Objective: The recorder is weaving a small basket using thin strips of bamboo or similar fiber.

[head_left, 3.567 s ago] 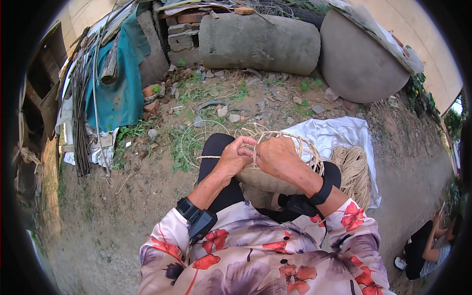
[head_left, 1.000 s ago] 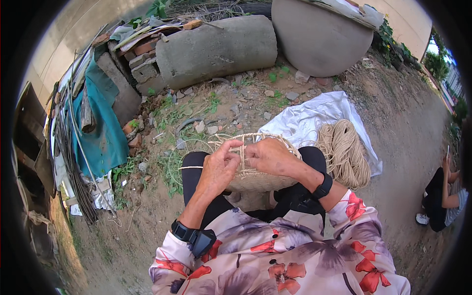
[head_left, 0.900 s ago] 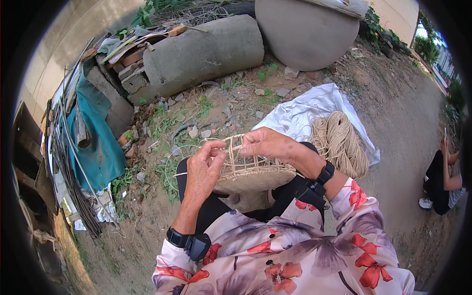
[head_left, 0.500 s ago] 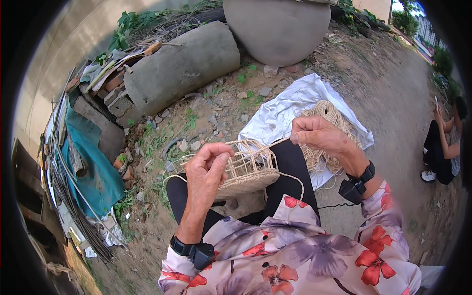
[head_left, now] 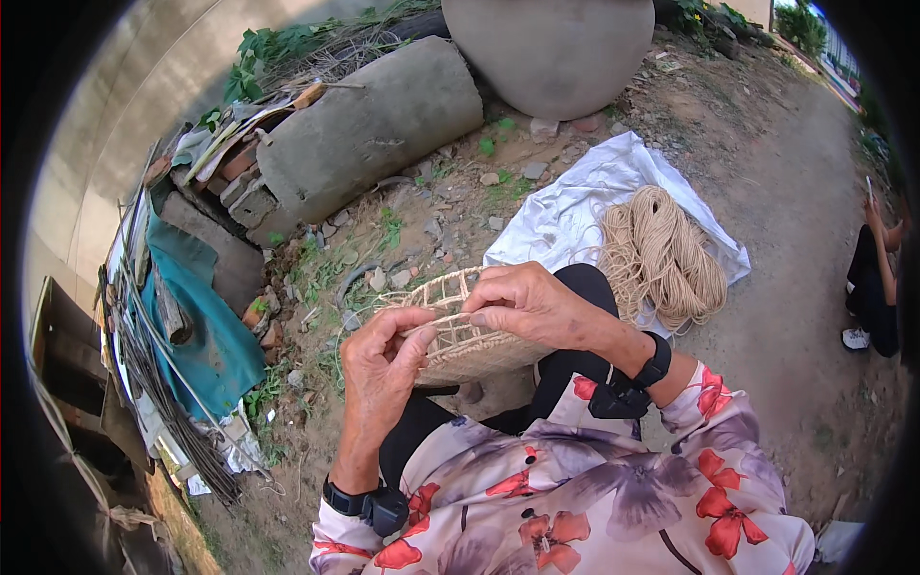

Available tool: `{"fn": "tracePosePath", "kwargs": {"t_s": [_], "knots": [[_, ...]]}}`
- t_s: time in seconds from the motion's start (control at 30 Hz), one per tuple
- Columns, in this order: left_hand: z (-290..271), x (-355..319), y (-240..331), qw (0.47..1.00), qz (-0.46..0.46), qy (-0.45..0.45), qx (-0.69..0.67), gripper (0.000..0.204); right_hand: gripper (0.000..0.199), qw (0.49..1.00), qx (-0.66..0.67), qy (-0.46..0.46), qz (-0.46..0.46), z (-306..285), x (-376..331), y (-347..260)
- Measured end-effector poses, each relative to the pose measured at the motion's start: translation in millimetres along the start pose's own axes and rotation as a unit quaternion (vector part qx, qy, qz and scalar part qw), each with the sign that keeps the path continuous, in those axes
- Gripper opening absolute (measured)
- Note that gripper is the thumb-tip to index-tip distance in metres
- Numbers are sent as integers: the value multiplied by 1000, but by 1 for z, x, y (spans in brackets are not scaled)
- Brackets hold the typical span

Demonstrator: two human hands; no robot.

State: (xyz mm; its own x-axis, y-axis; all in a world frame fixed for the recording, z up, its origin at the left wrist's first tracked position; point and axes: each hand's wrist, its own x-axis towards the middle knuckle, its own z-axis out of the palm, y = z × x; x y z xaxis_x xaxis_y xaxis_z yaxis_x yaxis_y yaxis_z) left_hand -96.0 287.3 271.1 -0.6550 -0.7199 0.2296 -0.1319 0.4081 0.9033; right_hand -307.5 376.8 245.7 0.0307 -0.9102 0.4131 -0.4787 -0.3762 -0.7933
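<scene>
A partly woven basket of pale straw cord (head_left: 487, 356) rests on my lap, with a dense base and an open lattice along its far side. My left hand (head_left: 381, 369) is at the lattice's left part, thumb and forefinger pinched at the cord there. My right hand (head_left: 529, 305) reaches over the lattice from the right, its fingertips closed close beside those of the left. What exactly the right fingers pinch is largely hidden, though cord runs into them. Beyond my right knee lie bundles of twisted straw cord (head_left: 668, 257).
A white plastic sheet (head_left: 565, 206) lies under the cord bundles. Farther off are a concrete pipe (head_left: 374, 129) and a round slab (head_left: 551, 53). Teal cloth (head_left: 206, 331) and thin rods lie at left. A seated person (head_left: 870, 287) is at the far right.
My right hand has moved left and down, from holding a strand stretched out to the right to beside my left hand at the basket. The cord bundles are now uncovered.
</scene>
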Motion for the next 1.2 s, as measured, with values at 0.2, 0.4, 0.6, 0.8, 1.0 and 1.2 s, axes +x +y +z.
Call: {"fn": "tracePosePath", "kwargs": {"t_s": [0.2, 0.4, 0.6, 0.8, 1.0, 1.2], "knots": [[2, -11, -25, 995, 0, 26, 97, 10, 10, 986, -152, 26, -61, 34, 11, 36], [28, -3, -43, 970, 141, 22, 196, 10, 11, 986, -165, 33, 20, 26, 8, 32], [47, 11, -45, 945, 164, -13, 282, 15, 12, 971, -231, 48, 47, 20, -11, 37], [46, 24, -39, 928, 131, -98, 336, 26, 18, 953, -291, 54, 65, 31, -14, 33], [38, 37, -23, 886, 115, -148, 423, 21, 22, 957, -259, 49, 118, 33, -12, 30], [45, 39, -30, 861, 98, -196, 458, 22, 19, 968, -238, 26, 73, 37, -16, 44]]}}
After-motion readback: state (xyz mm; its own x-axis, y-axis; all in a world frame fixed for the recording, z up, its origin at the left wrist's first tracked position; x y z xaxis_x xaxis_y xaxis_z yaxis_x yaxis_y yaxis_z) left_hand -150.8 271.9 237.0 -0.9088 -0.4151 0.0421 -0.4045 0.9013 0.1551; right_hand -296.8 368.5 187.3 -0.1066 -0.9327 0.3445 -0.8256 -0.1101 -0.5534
